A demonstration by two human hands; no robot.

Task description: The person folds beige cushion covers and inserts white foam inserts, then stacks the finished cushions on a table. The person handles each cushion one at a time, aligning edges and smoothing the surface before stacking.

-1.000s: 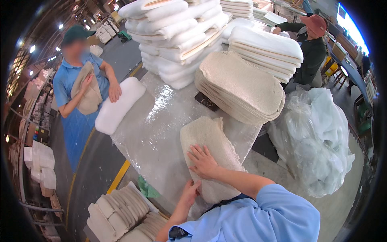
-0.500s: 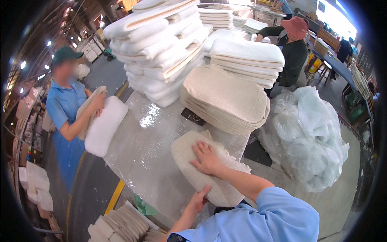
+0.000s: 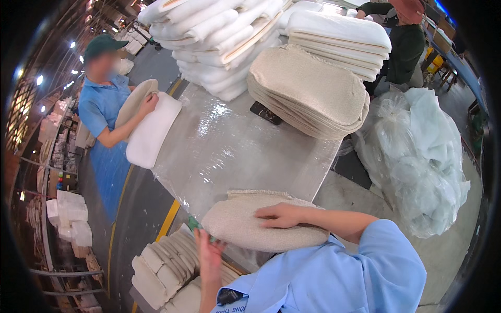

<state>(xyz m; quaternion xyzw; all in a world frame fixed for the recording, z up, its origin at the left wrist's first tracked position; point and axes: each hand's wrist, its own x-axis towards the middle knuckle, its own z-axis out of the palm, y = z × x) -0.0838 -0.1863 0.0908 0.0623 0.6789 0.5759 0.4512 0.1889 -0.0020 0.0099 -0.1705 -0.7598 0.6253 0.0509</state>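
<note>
A beige oblong fabric pad (image 3: 240, 221) with rounded ends and a frayed edge lies across the table's near end, close against my front. On its upper face rests my right hand (image 3: 282, 215), the fingers stretched out. My left hand (image 3: 210, 253) is at the pad's lower left end, thumb and fingers spread; its fingertips are at the underside edge, and whether they touch it I cannot tell. Beyond, a neat stack of similar beige pads (image 3: 308, 88) stands on the plastic-covered table (image 3: 229, 146). A dark phone-like object (image 3: 265, 112) lies beside that stack.
Tall folded white padding (image 3: 214, 47) and a lower white stack (image 3: 339, 39) stand at the back. A large clear plastic bag (image 3: 415, 161) is on the right. Bundled beige pads (image 3: 167, 266) sit lower left. One co-worker (image 3: 104, 99) holds pads at left; another (image 3: 404, 41) is far right.
The pad has turned from slanting to nearly crosswise and come closer to me. My left hand has moved left to its end; my right hand stays on top. The view has shifted downward.
</note>
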